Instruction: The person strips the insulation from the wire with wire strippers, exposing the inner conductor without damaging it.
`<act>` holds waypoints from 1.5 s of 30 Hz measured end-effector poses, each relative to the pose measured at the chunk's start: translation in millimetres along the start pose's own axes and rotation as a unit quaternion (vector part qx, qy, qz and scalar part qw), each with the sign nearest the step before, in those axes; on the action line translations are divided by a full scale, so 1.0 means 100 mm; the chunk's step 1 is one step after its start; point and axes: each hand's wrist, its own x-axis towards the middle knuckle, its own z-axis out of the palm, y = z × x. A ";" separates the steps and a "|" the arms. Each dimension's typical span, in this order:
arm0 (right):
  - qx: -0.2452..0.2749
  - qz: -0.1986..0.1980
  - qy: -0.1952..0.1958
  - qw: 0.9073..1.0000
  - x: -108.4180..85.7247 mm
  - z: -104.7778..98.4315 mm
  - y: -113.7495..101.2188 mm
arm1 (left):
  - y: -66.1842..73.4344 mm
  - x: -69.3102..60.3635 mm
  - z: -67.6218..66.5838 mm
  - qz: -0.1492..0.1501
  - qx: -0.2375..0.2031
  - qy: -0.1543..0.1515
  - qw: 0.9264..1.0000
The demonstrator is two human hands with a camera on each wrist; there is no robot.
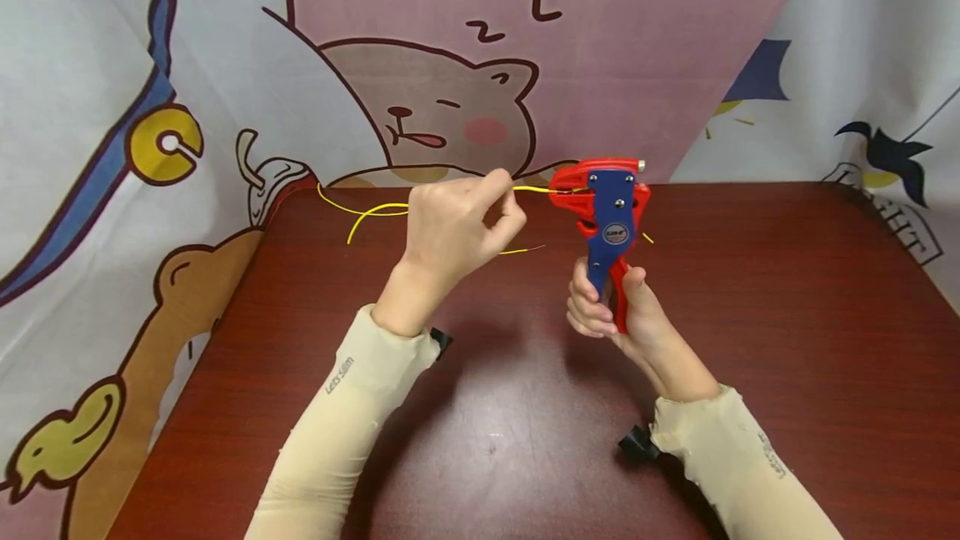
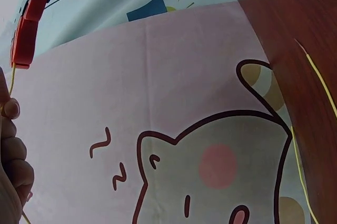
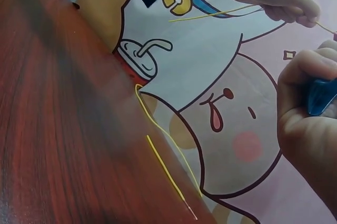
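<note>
A yellow wire (image 1: pixel 534 188) is pinched between the thumb and fingers of my left hand (image 1: pixel 461 219), and its right end lies in the jaws of a red and blue wire stripper (image 1: pixel 615 211). The wire's other end sticks out left of the hand. Upright above the table, the stripper is gripped by its handles in my right hand (image 1: pixel 626 315). In the left wrist view, my left hand (image 2: pixel 13 155) is at the left edge below the red tool head (image 2: pixel 25 40). The right wrist view shows my right hand (image 3: pixel 310 113) round a blue handle (image 3: pixel 321 97).
Another yellow wire with a bare end (image 3: pixel 166 166) lies on the dark red table (image 1: pixel 787 315). A longer yellow wire (image 3: pixel 171 140) runs along the back edge. A small yellow piece (image 1: pixel 648 237) lies right of the tool. Printed cloth (image 1: pixel 600 48) hangs behind.
</note>
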 end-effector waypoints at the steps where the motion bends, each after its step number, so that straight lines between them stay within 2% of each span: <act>1: -0.001 -0.001 0.002 1.000 0.01 0.01 0.00 | 0.00 0.01 0.00 -0.005 0.002 0.001 1.000; 5: 0.003 -0.008 0.003 1.000 0.03 0.01 0.01 | 0.00 0.03 0.00 -0.017 0.001 0.003 1.000; 12: 0.007 -0.013 0.003 1.000 0.01 -0.01 -0.01 | 0.03 0.00 0.02 -0.003 -0.006 -0.003 1.000; 17: -0.002 -0.004 0.006 1.000 0.05 0.01 -0.05 | -0.01 0.05 0.03 -0.030 -0.001 0.005 1.000; 24: 0.007 0.001 0.013 1.000 0.08 0.03 -0.04 | -0.05 0.09 0.06 -0.047 0.001 -0.004 0.999; 27: 0.012 -0.001 0.016 1.000 0.08 0.03 -0.03 | -0.05 0.07 0.07 -0.046 0.003 -0.010 0.999; 31: 0.018 -0.001 0.023 1.000 0.06 0.02 -0.04 | -0.01 -0.01 0.07 -0.021 0.003 -0.010 1.000; 34: 0.017 -0.001 0.025 1.000 0.05 0.00 -0.04 | 0.02 -0.05 0.08 -0.014 0.000 -0.011 1.000; 40: 0.015 0.001 0.013 1.000 0.04 0.00 -0.03 | -0.02 -0.03 0.10 -0.059 -0.010 -0.007 0.998; 45: 0.009 0.001 0.018 1.000 0.06 0.02 -0.02 | -0.07 0.02 0.12 -0.070 -0.007 -0.007 0.998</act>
